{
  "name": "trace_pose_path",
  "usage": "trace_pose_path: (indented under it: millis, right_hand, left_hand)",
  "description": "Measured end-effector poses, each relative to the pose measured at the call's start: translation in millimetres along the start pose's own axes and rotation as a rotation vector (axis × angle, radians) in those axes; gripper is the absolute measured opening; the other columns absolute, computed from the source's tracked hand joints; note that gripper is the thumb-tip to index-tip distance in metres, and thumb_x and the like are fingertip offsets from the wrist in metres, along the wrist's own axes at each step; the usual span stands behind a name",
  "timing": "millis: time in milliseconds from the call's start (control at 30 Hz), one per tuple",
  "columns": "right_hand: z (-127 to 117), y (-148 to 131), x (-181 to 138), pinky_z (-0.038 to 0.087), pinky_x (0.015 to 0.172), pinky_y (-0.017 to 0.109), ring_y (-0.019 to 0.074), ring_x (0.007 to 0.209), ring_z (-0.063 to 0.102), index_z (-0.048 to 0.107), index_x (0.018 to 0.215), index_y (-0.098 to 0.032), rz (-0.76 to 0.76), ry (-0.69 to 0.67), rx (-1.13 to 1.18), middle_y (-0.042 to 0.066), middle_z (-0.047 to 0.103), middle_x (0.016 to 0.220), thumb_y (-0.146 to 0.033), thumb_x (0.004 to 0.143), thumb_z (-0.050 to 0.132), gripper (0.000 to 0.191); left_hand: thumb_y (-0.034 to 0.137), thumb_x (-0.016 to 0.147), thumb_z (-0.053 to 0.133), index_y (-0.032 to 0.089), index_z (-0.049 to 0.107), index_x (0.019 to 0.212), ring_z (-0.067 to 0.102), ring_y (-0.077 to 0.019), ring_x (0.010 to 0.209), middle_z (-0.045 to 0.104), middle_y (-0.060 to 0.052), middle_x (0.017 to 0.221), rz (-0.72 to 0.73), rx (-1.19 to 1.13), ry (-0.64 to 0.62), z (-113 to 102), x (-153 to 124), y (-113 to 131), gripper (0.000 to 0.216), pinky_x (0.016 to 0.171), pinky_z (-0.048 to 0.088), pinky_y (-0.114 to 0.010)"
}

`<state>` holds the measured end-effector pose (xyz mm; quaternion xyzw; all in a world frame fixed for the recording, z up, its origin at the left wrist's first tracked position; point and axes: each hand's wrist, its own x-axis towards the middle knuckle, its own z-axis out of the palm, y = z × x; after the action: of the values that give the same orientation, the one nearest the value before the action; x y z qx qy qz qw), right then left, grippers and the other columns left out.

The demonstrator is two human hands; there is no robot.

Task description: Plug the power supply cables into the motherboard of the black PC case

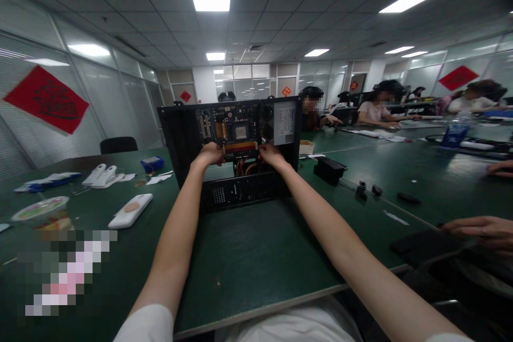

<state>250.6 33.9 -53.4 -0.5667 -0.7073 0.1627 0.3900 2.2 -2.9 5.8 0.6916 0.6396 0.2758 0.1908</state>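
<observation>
Two bare hands inside an open black computer case, which stands on the green table right in front of the wearer, open side toward them. Left hand: fingers curled at the left end of the red-and-yellow slots, low on the motherboard. Right hand: fingers bent at the other end of those slots. Hands apart from each other; can't tell from here if either is pinching anything, fingertips too small and dark. Cables bunched between the hands, just below the slots. Power supply with a pale label, upper right of the case. Left of the case: white phone-like item with a tan disc, clear plastic cup farther left, blue box behind. Right: black box; co-worker's hand near the table edge.
</observation>
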Motion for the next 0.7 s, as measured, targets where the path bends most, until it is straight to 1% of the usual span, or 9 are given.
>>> trace_pose_path:
  millis: [167,367,567,700]
  right_hand:
    - [0,2,1,0.04,0.051,0.018,0.0097,0.054,0.063,0.074,0.106,-0.015,-0.011,-0.012,0.008,0.004,0.078,0.083,-0.018,0.1,0.045,0.03]
    - [1,4,2,0.04,0.049,0.017,0.009,0.052,0.062,0.072,0.108,-0.015,-0.016,-0.025,0.029,0.003,0.077,0.081,-0.018,0.102,0.044,0.029]
    - [1,5,3,0.042,0.051,0.015,0.0077,0.052,0.062,0.071,0.112,-0.014,-0.022,-0.035,0.048,0.003,0.076,0.08,-0.017,0.102,0.043,0.03]
    - [2,5,3,0.041,0.051,0.015,0.0068,0.05,0.06,0.071,0.111,-0.013,-0.009,-0.029,0.054,0.003,0.076,0.08,-0.017,0.102,0.043,0.03]
  left_hand:
    - [0.016,0.095,0.057,0.011,0.072,0.104,0.071,-0.0184,0.057,0.075,-0.008,0.07,-0.045,-0.102,-0.036,2,-2,3,0.018,0.053,0.052,-0.023]
    - [0.013,0.095,0.052,0.009,0.071,0.1,0.072,-0.02,0.057,0.075,-0.011,0.072,-0.019,-0.106,-0.044,4,-1,3,0.019,0.053,0.055,-0.026]
    - [0.013,0.095,0.051,0.009,0.07,0.099,0.073,-0.0205,0.061,0.076,-0.012,0.076,-0.006,-0.069,-0.04,5,5,-1,0.019,0.054,0.056,-0.025]
    - [0.015,0.095,0.05,0.01,0.07,0.099,0.073,-0.0201,0.061,0.077,-0.011,0.078,0.004,-0.03,-0.041,5,7,-4,0.021,0.054,0.056,-0.026]
